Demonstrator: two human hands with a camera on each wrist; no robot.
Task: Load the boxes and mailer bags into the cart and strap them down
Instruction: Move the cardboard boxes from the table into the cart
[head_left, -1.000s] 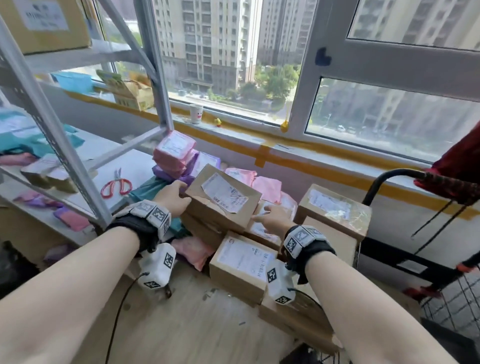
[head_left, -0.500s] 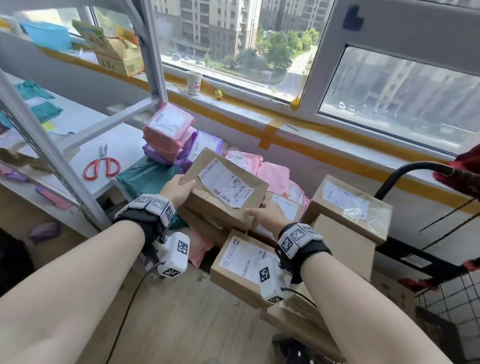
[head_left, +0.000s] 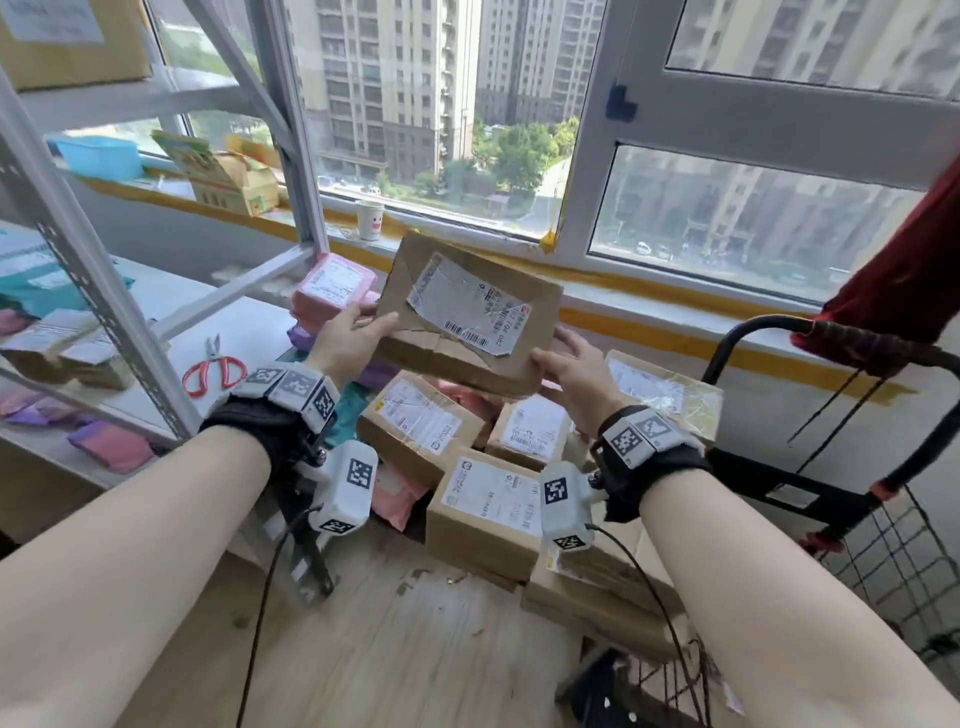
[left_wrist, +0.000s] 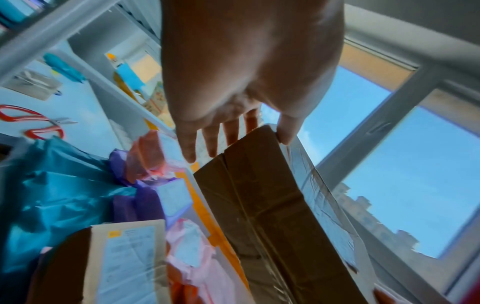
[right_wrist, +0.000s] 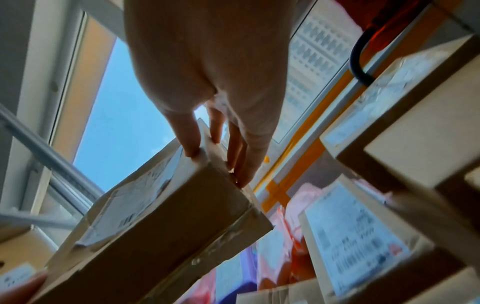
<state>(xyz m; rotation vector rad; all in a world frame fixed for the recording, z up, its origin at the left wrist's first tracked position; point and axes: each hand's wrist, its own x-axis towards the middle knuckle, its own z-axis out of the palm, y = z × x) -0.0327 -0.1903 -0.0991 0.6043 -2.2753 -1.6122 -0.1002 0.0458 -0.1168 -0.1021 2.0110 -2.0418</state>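
Note:
A worn cardboard box (head_left: 470, 317) with a torn shipping label hangs tilted in the air above the parcel pile. My left hand (head_left: 358, 332) grips its left end, thumb on top and fingers underneath. My right hand (head_left: 561, 358) grips its right corner. In the left wrist view my left hand (left_wrist: 239, 144) pinches the box (left_wrist: 259, 205) at its edge. The right wrist view shows my right hand (right_wrist: 218, 164) clamped on the box (right_wrist: 168, 236) corner. Below lie more labelled boxes (head_left: 488, 514) and pink mailer bags (head_left: 332, 288). The cart (head_left: 753, 332) stands at the right with a black handle and wire mesh.
A grey metal shelf rack (head_left: 104, 291) stands at the left, with red scissors (head_left: 213, 364) on its white shelf. A paper cup (head_left: 370, 219) sits on the windowsill behind the pile. Red cloth (head_left: 909, 270) hangs over the cart handle. Bare wooden floor (head_left: 389, 649) lies in front of the pile.
Both hands have lifted the cardboard box off the top of the pile and raised it toward the window. Another labelled box now shows where it lay.

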